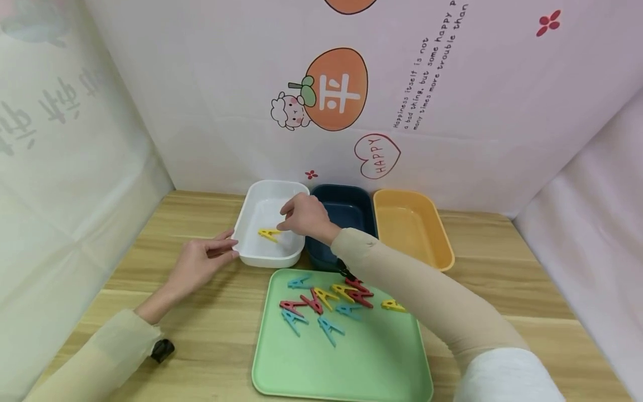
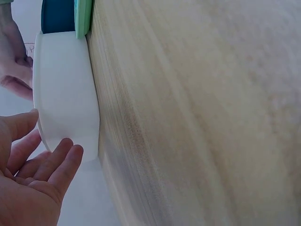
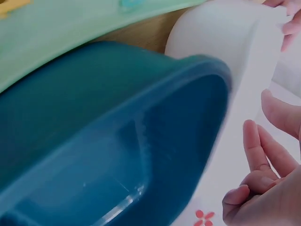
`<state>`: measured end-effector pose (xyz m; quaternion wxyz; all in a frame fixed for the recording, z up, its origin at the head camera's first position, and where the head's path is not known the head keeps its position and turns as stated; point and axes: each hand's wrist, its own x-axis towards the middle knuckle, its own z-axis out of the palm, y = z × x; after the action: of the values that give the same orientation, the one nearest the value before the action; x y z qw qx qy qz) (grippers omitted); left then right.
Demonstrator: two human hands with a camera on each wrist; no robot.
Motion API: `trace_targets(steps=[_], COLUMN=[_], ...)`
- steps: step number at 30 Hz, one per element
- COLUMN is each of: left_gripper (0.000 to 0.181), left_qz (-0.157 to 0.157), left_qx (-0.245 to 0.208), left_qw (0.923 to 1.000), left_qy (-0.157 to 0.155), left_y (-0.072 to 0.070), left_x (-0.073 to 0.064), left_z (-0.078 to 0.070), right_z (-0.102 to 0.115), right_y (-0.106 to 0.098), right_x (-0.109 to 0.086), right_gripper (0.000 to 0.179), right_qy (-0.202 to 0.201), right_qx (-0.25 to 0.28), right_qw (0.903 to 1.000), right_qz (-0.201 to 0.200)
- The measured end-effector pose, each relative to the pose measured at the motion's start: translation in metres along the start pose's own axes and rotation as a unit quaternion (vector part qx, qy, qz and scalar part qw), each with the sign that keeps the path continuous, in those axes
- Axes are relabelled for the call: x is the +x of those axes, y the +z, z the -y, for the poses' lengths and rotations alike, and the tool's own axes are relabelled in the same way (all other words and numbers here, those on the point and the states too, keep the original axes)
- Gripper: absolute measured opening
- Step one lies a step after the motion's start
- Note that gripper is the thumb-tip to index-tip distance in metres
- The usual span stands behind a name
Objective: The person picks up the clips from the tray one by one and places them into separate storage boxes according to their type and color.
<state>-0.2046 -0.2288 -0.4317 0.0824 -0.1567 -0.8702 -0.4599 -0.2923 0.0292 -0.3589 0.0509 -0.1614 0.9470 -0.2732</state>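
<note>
Likely light, stiff and a bit slick, the yellow peg (image 1: 264,233) lies in the white bin (image 1: 268,261) close by my right hand (image 1: 305,216), and I judge it best pinched across its two spread legs. My right thumb and forefinger stand apart with nothing seen between them; my left hand (image 1: 197,263) touches the bin's edge, fingers loosely extended

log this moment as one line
left hand: touching white bin; right hand: above white bin, holding nothing; yellow clip: inside white bin; other clips: on green tray
</note>
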Motion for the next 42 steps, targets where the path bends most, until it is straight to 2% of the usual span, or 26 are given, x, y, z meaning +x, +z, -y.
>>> trace_targets(steps=[4, 9, 18, 21, 28, 34, 42], left_gripper=[0.029, 0.029, 0.031, 0.031, 0.031, 0.031, 0.031], left_qz=[-0.001, 0.000, 0.002, 0.001, 0.005, 0.005, 0.004], left_qx=[0.009, 0.011, -0.006, -0.005, -0.003, -0.006, -0.004], left_qw=[1.0000, 0.9999, 1.0000, 1.0000, 0.9999, 0.9999, 0.9999], left_qy=[-0.001, 0.000, -0.007, -0.007, -0.011, -0.014, -0.013], left_y=[-0.001, 0.000, 0.001, 0.000, -0.001, 0.000, 0.000], left_x=[0.001, 0.001, -0.001, -0.001, -0.003, -0.003, -0.003], left_z=[-0.001, -0.001, 0.000, -0.001, -0.005, -0.006, -0.004], right_z=[-0.005, -0.014, -0.045, -0.057, -0.086, -0.106, -0.124], right_y=[-0.016, -0.034, -0.042, -0.044, -0.046, -0.044, -0.043], right_x=[-0.016, -0.048, -0.113, -0.131, -0.168, -0.194, -0.221], right_gripper=[0.035, 0.030, 0.027, 0.025, 0.024, 0.023, 0.023], right_qy=[-0.015, -0.028, -0.047, -0.044, -0.003, 0.018, 0.035], right_qx=[0.024, 0.046, 0.082, 0.102, 0.141, 0.139, 0.171], right_qw=[0.9994, 0.9977, 0.9946, 0.9928, 0.9890, 0.9877, 0.9797], right_qz=[-0.022, -0.042, -0.043, -0.044, -0.044, -0.069, -0.099])
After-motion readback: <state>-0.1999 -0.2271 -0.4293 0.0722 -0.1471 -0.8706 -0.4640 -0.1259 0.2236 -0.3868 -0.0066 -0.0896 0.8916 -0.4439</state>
